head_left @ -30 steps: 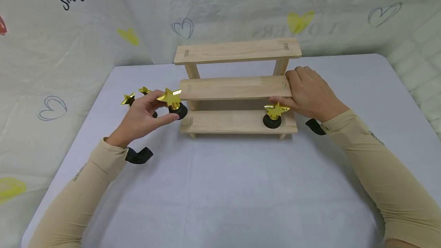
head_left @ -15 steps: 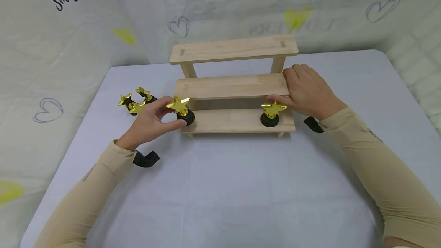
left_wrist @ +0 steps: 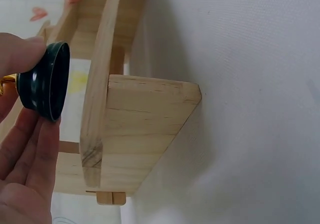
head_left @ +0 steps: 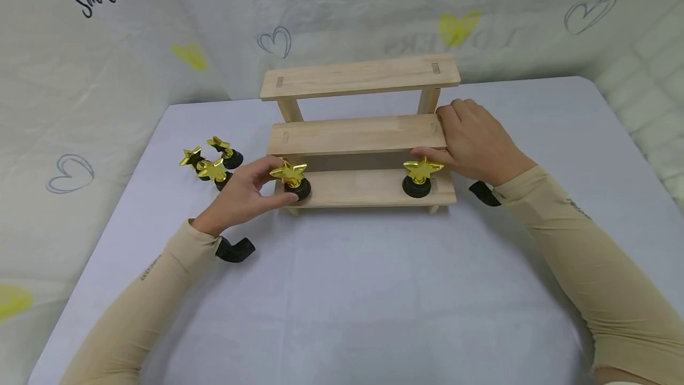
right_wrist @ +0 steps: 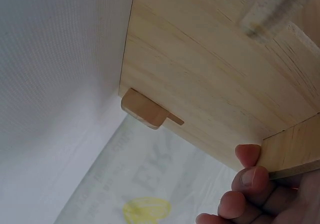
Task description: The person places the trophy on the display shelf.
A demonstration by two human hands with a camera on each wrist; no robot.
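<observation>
A small gold star trophy (head_left: pixel 291 176) with a round black base is pinched between the thumb and fingers of my left hand (head_left: pixel 240 195). It overlaps the left end of the bottom step of a three-tier wooden shelf (head_left: pixel 363 134). In the left wrist view the underside of the black base (left_wrist: pixel 47 81) shows, with a gap between it and the step. My right hand (head_left: pixel 475 141) grips the right end of the middle step, fingertips (right_wrist: pixel 247 176) curled under the board in the right wrist view. Another star trophy (head_left: pixel 419 177) stands upright on the bottom step's right end.
Three more star trophies (head_left: pixel 214 165) stand grouped on the white table (head_left: pixel 347 290), left of the shelf. Behind the table hangs a pale curtain (head_left: pixel 342 5) printed with hearts and lettering. A black strap piece (head_left: pixel 235 249) hangs from the left wrist.
My left hand has carried its trophy rightward and down, from beside the shelf to the bottom step's left end. My right hand keeps its grip. The head view has shifted slightly.
</observation>
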